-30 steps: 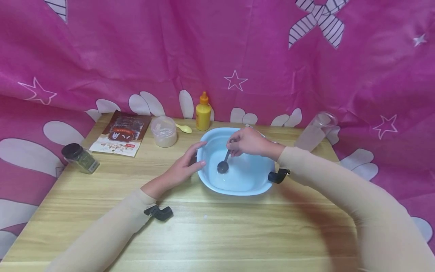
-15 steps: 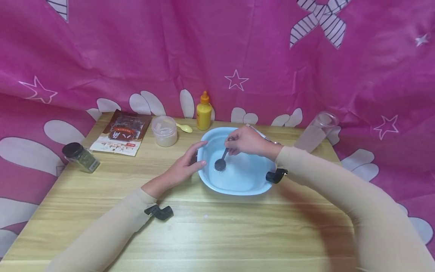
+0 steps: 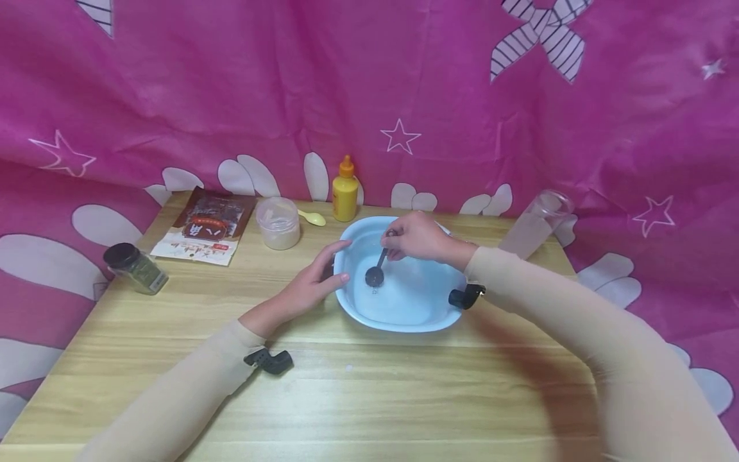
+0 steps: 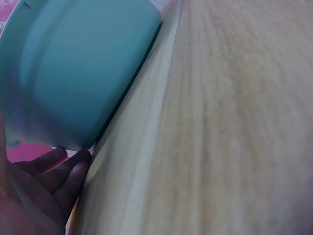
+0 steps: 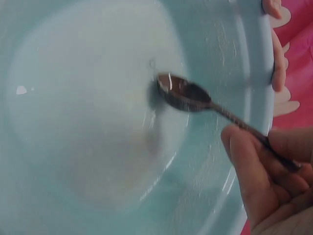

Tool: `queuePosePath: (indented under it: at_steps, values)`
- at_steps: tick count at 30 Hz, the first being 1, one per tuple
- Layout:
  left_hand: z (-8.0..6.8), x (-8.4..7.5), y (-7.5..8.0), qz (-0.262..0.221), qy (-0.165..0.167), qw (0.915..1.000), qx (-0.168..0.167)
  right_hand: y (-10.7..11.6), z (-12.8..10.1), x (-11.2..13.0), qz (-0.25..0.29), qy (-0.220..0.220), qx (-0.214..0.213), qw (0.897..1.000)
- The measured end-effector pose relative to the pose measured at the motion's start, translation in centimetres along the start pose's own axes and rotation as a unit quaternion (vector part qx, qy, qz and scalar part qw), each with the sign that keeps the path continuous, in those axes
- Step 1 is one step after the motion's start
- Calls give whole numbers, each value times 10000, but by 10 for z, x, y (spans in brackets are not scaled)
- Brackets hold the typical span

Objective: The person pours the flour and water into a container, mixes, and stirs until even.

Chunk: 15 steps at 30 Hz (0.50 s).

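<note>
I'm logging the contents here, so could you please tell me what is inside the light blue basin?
Inside the basin: clear liquid and a dark spoon, its handle pinched by the right hand, which hides the handle's end.

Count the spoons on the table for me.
2. A dark metal spoon is held by the right hand inside the blue basin. A small yellow spoon lies beside the lidded white tub. None seem hidden.
</note>
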<state>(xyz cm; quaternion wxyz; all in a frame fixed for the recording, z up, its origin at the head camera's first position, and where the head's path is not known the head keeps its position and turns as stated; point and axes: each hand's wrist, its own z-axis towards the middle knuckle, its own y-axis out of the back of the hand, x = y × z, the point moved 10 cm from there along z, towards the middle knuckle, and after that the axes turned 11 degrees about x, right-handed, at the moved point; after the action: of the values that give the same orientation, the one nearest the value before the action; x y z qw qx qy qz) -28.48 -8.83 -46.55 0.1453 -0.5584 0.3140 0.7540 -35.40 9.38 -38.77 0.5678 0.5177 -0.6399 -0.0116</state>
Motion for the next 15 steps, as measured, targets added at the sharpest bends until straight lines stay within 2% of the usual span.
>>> queuePosePath:
  at_steps: [4, 7, 10, 15]
  values:
    - [-1, 1, 1, 32, 40, 10000, -37, 20, -4, -7, -353, -116, -514, 9980]
    - [0, 0, 1, 18, 44, 10000, -16, 29, -10, -12, -703, -242, -631, 9952]
    - [0, 0, 1, 15, 20, 10000, -12, 24, -14, -14, -864, -300, -251, 9955]
    - [-1, 0, 0, 27, 5, 10000, -32, -3, -12, -8, -591, -79, 775, 9952]
